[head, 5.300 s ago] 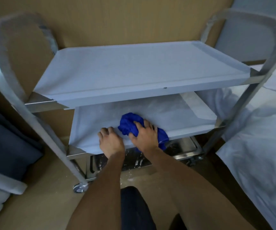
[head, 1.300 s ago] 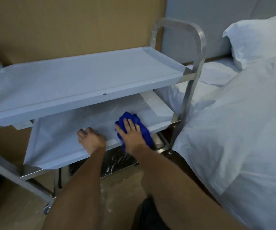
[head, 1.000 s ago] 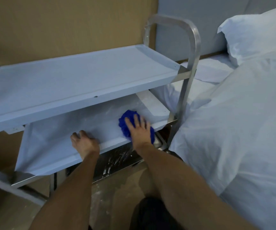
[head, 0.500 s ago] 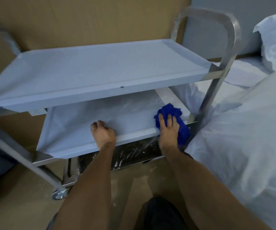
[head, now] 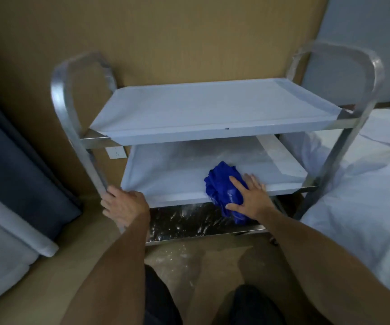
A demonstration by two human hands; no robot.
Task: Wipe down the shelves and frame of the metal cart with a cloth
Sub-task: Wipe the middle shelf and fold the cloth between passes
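Blue cloth (head: 222, 186) sits bunched on the front-right part of the cart's middle shelf (head: 173, 181), draped over the front lip and hanging toward the bottom shelf (head: 184, 221). Right hand (head: 248, 195) lies flat on it, fingers straight & spread: a pressing grip, not a clutch. Left hand (head: 125, 204) curls round the foot of the left frame post (head: 84, 146) at the shelf corner, steadying the cart.

Step in hand, prob.: wiping middle shelf incl. front edge. To do it well: keep palm pressure even, run long overlapping strokes w/ the cloth spread wider rather than wadded, work into corners & under the lip. Keep the left grip firm so the cart doesn't roll. Bottom shelf looks speckled w/ white residue, so needs a pass too, plus top shelf (head: 212, 106) & right handle (head: 362, 73).
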